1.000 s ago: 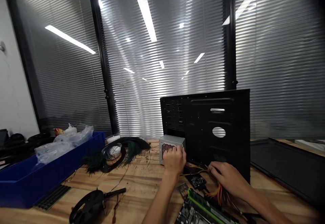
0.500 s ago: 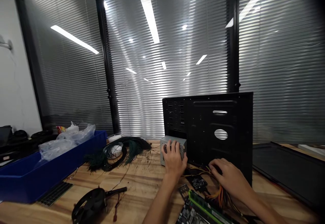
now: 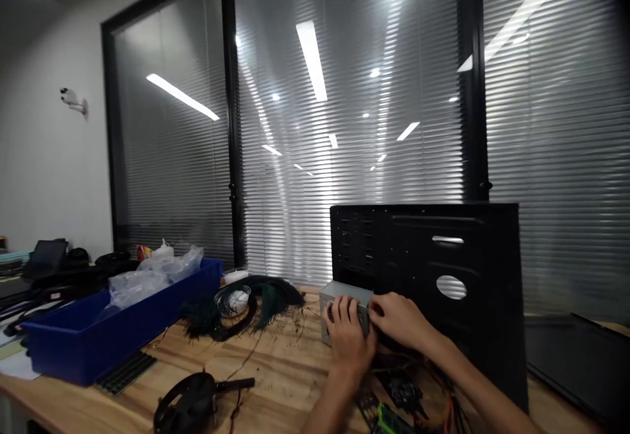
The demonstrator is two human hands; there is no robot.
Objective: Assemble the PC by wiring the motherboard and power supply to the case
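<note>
A grey metal computer power supply stands on the table before the left part of a black computer case panel. My left hand lies over its near face, fingers bent across the round fan grille. At its right end, my right hand is closed with thumb and fingers against the edge; the fingertips are partly hidden. Below my right forearm, orange and dark cables run down beside a circuit board with a green memory slot, cut off at the bottom of the view.
A blue bin holding clear plastic bags stands left. Dark green wire bundles lie behind. A black fan sits in front. To the right rests a dark flat panel. Windows with blinds rise behind the table.
My right hand has moved up and left from the cables to the right end of the power supply. My left hand stays on it. The camera view has shifted leftward and up.
</note>
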